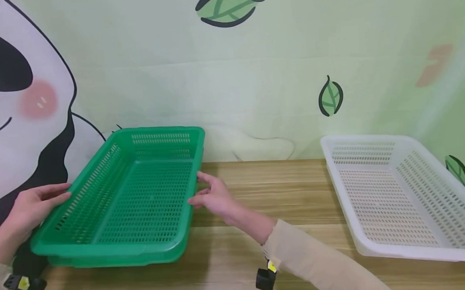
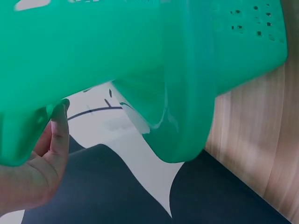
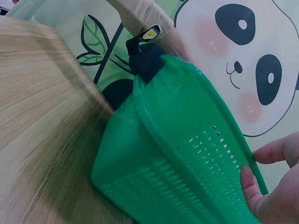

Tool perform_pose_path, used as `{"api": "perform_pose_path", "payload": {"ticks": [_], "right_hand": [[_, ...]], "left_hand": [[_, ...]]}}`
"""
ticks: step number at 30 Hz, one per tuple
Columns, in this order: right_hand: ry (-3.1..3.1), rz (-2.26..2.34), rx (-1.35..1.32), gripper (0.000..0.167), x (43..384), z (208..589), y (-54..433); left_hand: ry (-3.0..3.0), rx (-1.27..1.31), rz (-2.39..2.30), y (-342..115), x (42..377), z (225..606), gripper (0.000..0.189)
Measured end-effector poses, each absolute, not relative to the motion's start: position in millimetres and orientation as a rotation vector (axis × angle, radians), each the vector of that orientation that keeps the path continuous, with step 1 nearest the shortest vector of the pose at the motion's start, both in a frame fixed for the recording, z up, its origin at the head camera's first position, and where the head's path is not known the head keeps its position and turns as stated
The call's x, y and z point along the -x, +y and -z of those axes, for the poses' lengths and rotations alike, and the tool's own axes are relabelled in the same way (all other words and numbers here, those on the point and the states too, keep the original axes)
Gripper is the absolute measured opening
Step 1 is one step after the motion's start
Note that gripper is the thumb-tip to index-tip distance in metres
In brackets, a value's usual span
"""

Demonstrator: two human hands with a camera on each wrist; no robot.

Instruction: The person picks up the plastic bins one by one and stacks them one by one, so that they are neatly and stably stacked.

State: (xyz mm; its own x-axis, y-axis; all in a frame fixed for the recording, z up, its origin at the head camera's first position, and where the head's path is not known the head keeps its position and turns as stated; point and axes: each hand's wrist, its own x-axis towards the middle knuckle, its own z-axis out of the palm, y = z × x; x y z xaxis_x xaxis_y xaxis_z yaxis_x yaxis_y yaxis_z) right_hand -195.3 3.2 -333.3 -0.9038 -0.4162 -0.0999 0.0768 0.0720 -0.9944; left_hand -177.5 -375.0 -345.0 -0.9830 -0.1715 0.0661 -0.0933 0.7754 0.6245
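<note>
Basket (image 1: pixel 150 196), green, held by rim: left hand (image 1: pixel 36 204) one side, right hand (image 1: pixel 216 199) opposite; white basket (image 1: pixel 389 207) well apart.

Green basket (image 1: pixel 147 200): open side up, over the left part of the surface (image 1: pixel 269 182).
Rectangular; slotted walls and floor; rounded rim corners. Long sides run front to back; a second green edge shows below the front rim.
</note>
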Motion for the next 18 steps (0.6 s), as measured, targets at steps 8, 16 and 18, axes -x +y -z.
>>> {"api": "perform_pose_path", "payload": {"ticks": [8,16,18], "right_hand": [[1.992,1.922,0.319,0.07,198,343,9],[1.975,1.946,0.285,0.069,198,343,15],[1.973,1.943,0.275,0.069,198,344,16]], "left_hand": [[-2.876,-0.184,1.004,-367,179,347,0.054],[-2.914,-0.155,1.04,-363,179,347,0.055],[-2.913,-0.133,1.041,-363,179,349,0.055]]}}
